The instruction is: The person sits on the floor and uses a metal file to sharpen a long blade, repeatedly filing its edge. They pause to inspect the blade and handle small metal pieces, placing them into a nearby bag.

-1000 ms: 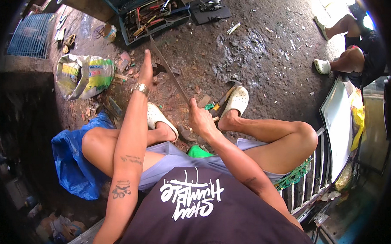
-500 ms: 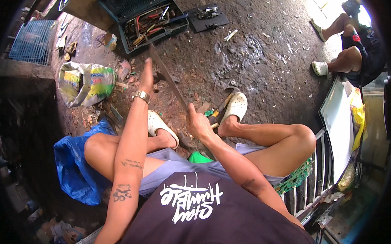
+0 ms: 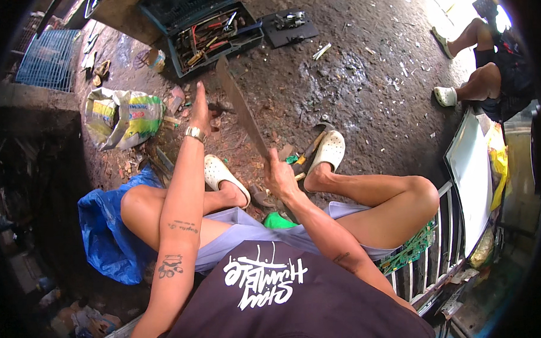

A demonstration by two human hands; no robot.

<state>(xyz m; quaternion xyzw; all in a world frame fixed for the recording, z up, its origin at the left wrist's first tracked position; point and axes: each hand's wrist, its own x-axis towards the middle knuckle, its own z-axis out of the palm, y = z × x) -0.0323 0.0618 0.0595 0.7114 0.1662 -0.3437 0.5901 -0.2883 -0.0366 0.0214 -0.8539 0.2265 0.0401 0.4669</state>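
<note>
My right hand (image 3: 280,179) grips the lower end of a long, flat, rusty blade (image 3: 242,105); its handle is hidden in my fist, so I cannot tell whether it is a saw or a machete. The blade slants away and to the left, its far tip near the toolbox. To the left of it, my left hand (image 3: 201,112) is held out flat with straight fingers, apart from the blade and holding nothing. A metal watch is on that wrist. On the ground by my right shoe (image 3: 327,155) lies a hammer (image 3: 311,146).
An open blue toolbox (image 3: 217,40) full of hand tools lies ahead, a black case (image 3: 289,28) beside it. A printed sack (image 3: 124,118) stands at left, near a blue tarp (image 3: 109,234). Another person's legs (image 3: 479,84) show at far right. Debris litters the dirt ground.
The blade has turned to show more of its broad face, and its tip has swung slightly right. My left hand stays held out flat. The whole view has shifted slightly.
</note>
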